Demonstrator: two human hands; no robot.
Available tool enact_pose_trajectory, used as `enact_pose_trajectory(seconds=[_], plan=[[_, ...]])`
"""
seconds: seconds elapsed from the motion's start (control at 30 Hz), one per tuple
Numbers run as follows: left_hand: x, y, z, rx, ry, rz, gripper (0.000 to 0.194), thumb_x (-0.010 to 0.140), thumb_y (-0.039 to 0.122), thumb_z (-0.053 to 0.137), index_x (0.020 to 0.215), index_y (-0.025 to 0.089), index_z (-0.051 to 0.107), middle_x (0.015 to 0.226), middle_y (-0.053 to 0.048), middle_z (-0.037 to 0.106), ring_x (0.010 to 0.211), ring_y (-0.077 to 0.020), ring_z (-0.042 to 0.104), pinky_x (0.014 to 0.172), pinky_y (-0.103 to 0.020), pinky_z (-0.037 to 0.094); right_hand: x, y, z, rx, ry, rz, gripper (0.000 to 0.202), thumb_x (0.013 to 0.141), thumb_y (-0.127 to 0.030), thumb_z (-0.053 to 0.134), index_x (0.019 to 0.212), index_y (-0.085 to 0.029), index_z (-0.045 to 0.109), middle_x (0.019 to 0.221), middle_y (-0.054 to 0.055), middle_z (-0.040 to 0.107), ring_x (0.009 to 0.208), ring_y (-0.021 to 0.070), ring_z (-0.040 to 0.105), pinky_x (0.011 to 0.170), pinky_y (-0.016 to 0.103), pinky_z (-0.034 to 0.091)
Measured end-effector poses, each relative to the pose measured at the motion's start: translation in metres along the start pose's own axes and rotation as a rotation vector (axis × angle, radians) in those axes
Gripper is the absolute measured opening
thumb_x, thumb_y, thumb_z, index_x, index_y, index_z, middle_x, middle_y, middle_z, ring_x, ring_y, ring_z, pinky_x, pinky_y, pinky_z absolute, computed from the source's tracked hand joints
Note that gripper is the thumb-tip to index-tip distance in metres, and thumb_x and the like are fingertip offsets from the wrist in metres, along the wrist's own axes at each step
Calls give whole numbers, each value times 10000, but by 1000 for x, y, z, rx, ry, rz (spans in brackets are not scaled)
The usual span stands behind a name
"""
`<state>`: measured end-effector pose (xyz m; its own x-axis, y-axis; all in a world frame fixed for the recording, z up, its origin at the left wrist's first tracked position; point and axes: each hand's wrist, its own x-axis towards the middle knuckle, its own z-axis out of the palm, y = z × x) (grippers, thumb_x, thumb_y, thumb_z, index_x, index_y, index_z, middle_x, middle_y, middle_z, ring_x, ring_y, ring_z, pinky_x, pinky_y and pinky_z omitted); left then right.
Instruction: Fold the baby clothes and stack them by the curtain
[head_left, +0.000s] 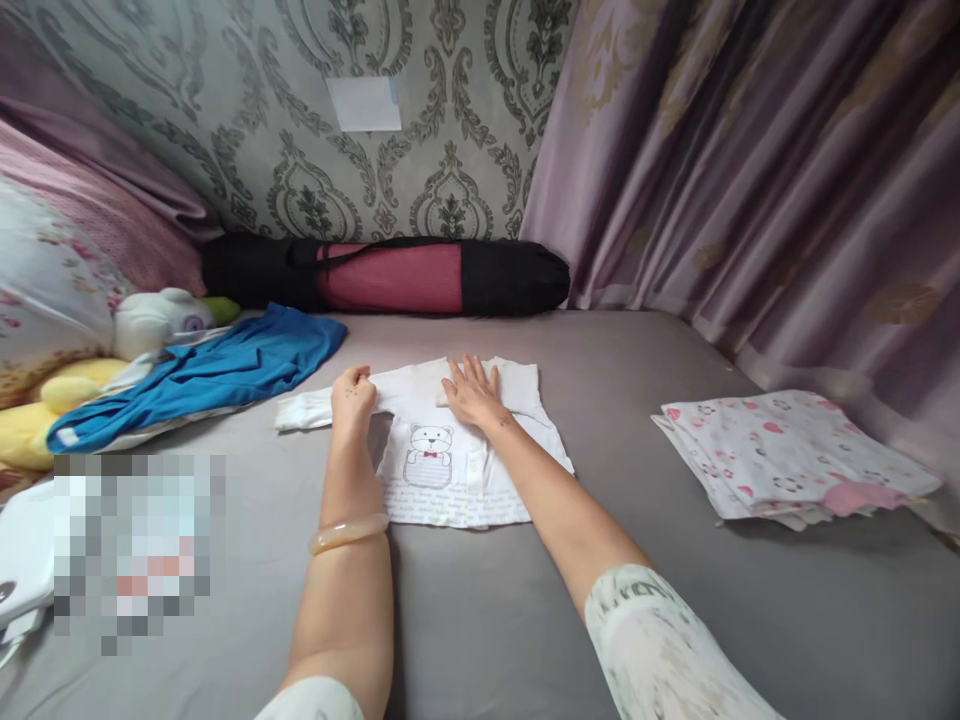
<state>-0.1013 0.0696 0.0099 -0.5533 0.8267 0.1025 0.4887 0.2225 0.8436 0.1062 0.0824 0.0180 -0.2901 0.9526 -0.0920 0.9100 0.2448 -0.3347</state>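
Leftmost, a white device [26, 550] with a cable lies near a yellow plush toy [26, 430], and beyond them a white plush toy [154, 320] sits behind a rumpled blue cloth [217, 370]. Next comes the person's left hand [354, 397], above a forearm ringed by a pale bangle [349, 533]; its fingers curl inward over the sleeve of a white shirt, but the tips are turned away, so one cannot tell whether they grip it. Further back, a black and red bag [390, 277] runs along the wall. The shirt [463, 455] is spread flat on the grey sheet [480, 620], its bear print [429, 455] facing up. On its upper part rests the right hand [474, 393], palm down with fingers spread wide. Well apart, at right, lies a stack of patterned cloth [772, 450], near the purple curtain [675, 150].
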Motion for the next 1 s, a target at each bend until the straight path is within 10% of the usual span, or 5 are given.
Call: enact_pose_trajectory(seconds=[0.33,0.6,1.0], plan=[[1,4,-20,72,76,-124,365,823,138,432,1104,133,664,1132,-154,678,1156,-303,590,1048,-431,411,3,3,6,-76,20,23,629,997,-499,105,1545,-229,256,1628,59,173,1490,272,76,1163,564,24],[-15,4,-42,280,379,-358,380,837,214,475,1188,87,548,1345,-283,428,1352,-425,311,1063,-586,302,6,4,5,-106,-12,29,629,996,-492,115,1551,-221,237,1630,67,158,1492,279,72,1166,573,24],[-4,-7,-44,325,501,-542,457,836,248,559,1229,43,450,1330,-291,440,1273,-375,429,1035,-482,365,9,1,0,-115,-64,48,610,1004,-477,154,1554,-223,224,1632,74,144,1495,285,53,1164,577,18]])
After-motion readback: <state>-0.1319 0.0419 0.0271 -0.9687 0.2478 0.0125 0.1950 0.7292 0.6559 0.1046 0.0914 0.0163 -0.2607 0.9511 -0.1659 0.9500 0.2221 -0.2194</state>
